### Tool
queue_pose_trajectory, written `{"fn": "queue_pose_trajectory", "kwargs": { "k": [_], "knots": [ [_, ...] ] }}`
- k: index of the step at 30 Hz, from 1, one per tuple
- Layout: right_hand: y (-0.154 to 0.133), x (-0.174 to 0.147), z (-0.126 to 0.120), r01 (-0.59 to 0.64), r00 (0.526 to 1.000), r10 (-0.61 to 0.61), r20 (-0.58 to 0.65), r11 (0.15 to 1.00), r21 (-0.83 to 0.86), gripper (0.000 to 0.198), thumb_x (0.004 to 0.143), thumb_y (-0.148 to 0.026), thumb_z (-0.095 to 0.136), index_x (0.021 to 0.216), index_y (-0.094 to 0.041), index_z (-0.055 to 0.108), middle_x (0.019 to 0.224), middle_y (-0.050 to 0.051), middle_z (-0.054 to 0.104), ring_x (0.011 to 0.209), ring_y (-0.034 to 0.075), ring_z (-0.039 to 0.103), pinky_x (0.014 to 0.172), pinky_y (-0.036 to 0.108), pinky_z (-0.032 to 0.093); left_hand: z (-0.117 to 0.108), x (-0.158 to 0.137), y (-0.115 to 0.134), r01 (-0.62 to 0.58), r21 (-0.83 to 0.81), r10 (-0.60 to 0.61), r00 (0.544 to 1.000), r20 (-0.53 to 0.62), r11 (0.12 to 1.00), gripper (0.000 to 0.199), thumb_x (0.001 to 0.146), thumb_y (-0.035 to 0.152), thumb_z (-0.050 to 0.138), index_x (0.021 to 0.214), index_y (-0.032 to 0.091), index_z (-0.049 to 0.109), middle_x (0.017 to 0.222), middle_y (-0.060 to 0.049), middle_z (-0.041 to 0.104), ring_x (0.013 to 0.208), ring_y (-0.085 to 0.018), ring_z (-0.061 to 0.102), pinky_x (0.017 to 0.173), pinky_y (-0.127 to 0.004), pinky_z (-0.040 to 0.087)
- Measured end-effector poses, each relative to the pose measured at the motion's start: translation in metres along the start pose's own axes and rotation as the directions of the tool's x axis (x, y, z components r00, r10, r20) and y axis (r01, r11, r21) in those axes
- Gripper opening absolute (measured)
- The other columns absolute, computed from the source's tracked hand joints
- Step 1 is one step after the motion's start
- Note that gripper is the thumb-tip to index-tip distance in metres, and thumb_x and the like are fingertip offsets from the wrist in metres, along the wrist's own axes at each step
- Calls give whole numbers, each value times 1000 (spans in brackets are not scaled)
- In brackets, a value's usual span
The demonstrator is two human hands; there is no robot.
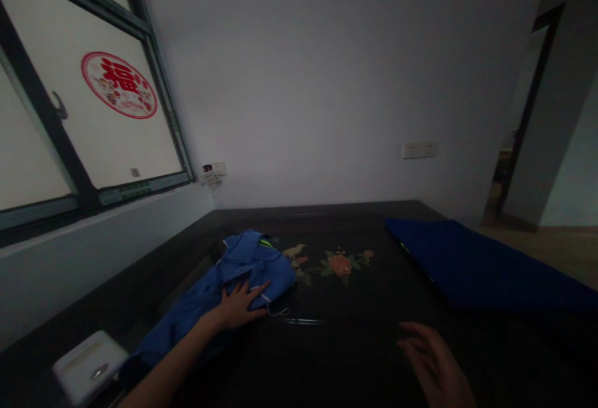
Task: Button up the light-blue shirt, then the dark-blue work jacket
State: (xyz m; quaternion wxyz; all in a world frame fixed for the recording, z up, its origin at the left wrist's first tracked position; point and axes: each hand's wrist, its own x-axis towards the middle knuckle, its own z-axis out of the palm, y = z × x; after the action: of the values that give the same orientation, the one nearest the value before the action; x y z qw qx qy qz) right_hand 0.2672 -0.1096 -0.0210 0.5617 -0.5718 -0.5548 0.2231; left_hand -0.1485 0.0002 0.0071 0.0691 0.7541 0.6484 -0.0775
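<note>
My left hand (pixel 239 305) lies with spread fingers on a crumpled blue garment (pixel 255 261). The garment has white piping, a bit of bright yellow-green and a thin white drawstring (pixel 280 312) that trails onto the table beside my fingers. Part of it stretches back under my left forearm. At the lower right, my right hand (pixel 434 361) hovers over the dark table (pixel 336 358), holding nothing, its thumb and fingers slightly apart. To its upper right, a darker blue cloth piece (pixel 476 268) lies flat, with small yellow and white marks along its left edge.
A flower and bird design (pixel 340 264) decorates the tabletop. A white box (pixel 91 364) with a round metal piece stands at the lower left. Beyond the table rises a pale wall (pixel 308 84) with a socket (pixel 420 150). A window (pixel 93 115) is on the left, a doorway (pixel 526 115) on the right.
</note>
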Motion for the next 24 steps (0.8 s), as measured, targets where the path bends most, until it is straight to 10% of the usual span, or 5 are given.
{"fn": "queue_pose_trajectory", "kwargs": {
  "k": [10,24],
  "knots": [
    [-3,-2,2,-34,999,35,21,998,-49,37,77,-49,51,99,-21,60,96,8,67,80,20,69,68,26,57,23,52,-40,36,4,-33,958,-285,999,43,93,30,27,134,34,41,143,-9,38,134,-30,29,98,-66,25],
    [7,-1,-1,136,988,-129,82,988,-79,25,83,-37,51,99,-22,63,99,7,66,76,16,69,68,22,57,6,133,-81,385,-198,-433,793,-428,901,40,90,26,27,122,18,51,132,-15,50,122,-31,44,96,-64,30]
  ]
}}
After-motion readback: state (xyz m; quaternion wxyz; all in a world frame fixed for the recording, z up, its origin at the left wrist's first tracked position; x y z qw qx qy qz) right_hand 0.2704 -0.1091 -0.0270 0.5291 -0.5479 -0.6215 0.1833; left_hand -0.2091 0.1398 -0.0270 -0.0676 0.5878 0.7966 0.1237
